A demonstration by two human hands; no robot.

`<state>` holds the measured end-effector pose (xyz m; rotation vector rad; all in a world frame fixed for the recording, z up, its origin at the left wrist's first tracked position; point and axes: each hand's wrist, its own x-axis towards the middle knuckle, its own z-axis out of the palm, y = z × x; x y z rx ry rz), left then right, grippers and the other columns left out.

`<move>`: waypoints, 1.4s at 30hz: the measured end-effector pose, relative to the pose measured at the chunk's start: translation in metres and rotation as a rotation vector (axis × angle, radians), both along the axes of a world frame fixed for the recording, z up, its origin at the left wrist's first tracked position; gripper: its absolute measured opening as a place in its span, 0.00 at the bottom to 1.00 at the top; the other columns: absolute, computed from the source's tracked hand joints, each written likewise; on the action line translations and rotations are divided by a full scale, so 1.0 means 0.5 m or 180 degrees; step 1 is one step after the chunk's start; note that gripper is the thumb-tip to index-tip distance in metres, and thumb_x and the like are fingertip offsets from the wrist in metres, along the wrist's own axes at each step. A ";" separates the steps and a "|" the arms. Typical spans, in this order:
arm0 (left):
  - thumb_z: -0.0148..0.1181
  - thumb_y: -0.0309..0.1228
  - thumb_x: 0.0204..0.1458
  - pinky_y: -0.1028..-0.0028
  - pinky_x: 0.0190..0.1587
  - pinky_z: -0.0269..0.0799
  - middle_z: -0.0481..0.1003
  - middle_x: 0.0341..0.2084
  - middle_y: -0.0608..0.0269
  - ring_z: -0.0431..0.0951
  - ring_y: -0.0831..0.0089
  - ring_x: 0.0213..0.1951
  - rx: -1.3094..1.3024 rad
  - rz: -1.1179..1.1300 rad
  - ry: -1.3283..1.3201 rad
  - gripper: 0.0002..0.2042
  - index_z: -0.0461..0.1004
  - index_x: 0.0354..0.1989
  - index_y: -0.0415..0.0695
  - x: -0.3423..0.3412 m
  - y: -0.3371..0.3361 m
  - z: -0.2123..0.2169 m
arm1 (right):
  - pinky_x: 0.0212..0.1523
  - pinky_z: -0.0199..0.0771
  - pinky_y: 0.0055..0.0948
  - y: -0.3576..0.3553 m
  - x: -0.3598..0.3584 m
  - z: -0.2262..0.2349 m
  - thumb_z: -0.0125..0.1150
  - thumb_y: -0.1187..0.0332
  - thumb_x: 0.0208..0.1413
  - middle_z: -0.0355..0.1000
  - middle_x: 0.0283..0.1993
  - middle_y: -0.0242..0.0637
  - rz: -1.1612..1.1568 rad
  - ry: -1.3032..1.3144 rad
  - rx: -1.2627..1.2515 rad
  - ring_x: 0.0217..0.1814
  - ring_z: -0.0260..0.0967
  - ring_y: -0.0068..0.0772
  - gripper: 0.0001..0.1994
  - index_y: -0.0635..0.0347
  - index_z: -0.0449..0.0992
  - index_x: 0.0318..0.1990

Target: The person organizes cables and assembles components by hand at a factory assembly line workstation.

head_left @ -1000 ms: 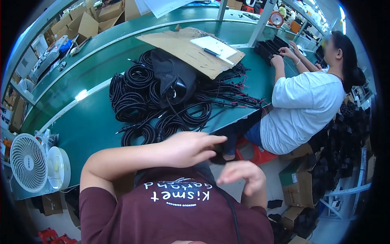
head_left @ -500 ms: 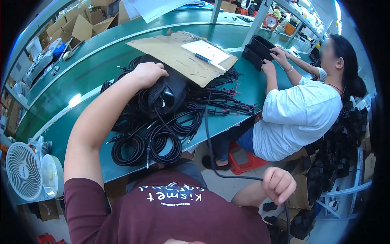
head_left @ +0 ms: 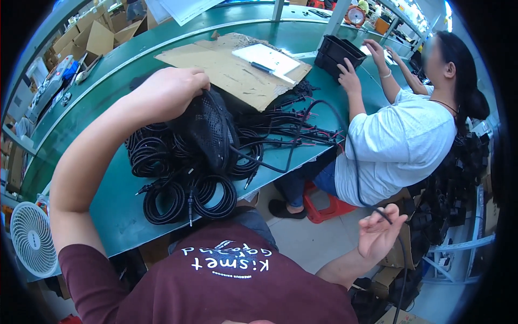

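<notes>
My left hand (head_left: 186, 89) is closed on the upper edge of a black perforated mesh bag (head_left: 208, 127), lifting that edge above the green table. From beside the bag a long black cable (head_left: 353, 162) loops over the table's right part, then reaches my right hand (head_left: 380, 235). There the cable passes between thumb and fingertips, held loosely, and hangs down past the wrist. Coiled black cables (head_left: 164, 202) with plug ends lie around and below the bag. More cable ends with thin red wires (head_left: 318, 135) fan out to its right.
A cardboard sheet (head_left: 199, 59) lies behind the bag, bearing a white pad and a pen. At right a seated co-worker (head_left: 399, 140) has both hands by a black bin (head_left: 337, 54). A white fan (head_left: 33, 240) stands at left; a red stool (head_left: 324, 202) is below the table edge.
My left hand has pulled the bag's edge up and toward me, turning its mesh side into view. My right hand's fingers have loosened, and the cable now loops higher. The co-worker's hands have moved apart.
</notes>
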<state>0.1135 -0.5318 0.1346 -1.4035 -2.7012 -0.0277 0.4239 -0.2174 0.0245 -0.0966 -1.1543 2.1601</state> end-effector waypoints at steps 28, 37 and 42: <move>0.53 0.28 0.52 0.80 0.23 0.64 0.68 0.20 0.66 0.69 0.79 0.21 0.2163 -0.0426 -0.1450 0.05 0.72 0.31 0.40 0.286 0.036 0.151 | 0.60 0.36 0.72 -0.127 0.068 0.280 0.36 0.29 0.48 0.47 0.66 0.56 -0.2027 0.2304 0.4222 0.66 0.46 0.62 0.41 0.43 0.47 0.65; 0.55 0.28 0.51 0.79 0.25 0.64 0.69 0.21 0.65 0.70 0.78 0.23 0.2798 -0.0968 -0.2127 0.05 0.73 0.29 0.40 0.276 -0.008 0.038 | 0.56 0.51 0.55 -0.137 0.072 0.306 0.54 0.61 0.45 0.67 0.31 0.30 -0.4223 0.4560 0.2629 0.41 0.66 0.34 0.05 0.45 0.75 0.29; 0.55 0.28 0.51 0.79 0.26 0.64 0.70 0.22 0.64 0.70 0.78 0.23 0.3108 -0.1152 -0.2320 0.05 0.73 0.28 0.41 0.266 -0.081 -0.004 | 0.43 0.52 0.35 -0.141 0.018 0.243 0.52 0.66 0.46 0.57 0.25 0.25 -0.2361 0.3791 0.2111 0.28 0.55 0.25 0.06 0.53 0.73 0.32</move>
